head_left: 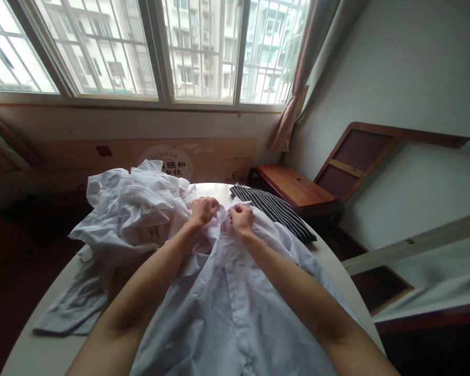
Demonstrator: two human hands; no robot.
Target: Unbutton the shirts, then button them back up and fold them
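A white button-front shirt [235, 308] lies spread over the table toward me, its placket running down the middle and its collar end at the far side. Near that collar, my left hand [204, 210] pinches the cloth on one side of the front opening. Just across from it, my right hand [242, 217] is closed on the other side, fingertips pressed together at the fabric. The two hands are a short gap apart. Any button between the fingers is too small to make out.
A heap of crumpled white clothes [129, 209] rises at the left of the round pale table [356, 297]. Behind my right hand lies a black-and-white striped cloth item [274, 211]. Beyond stand a wooden bench [293, 183], a printed cardboard panel [235, 151] and barred windows.
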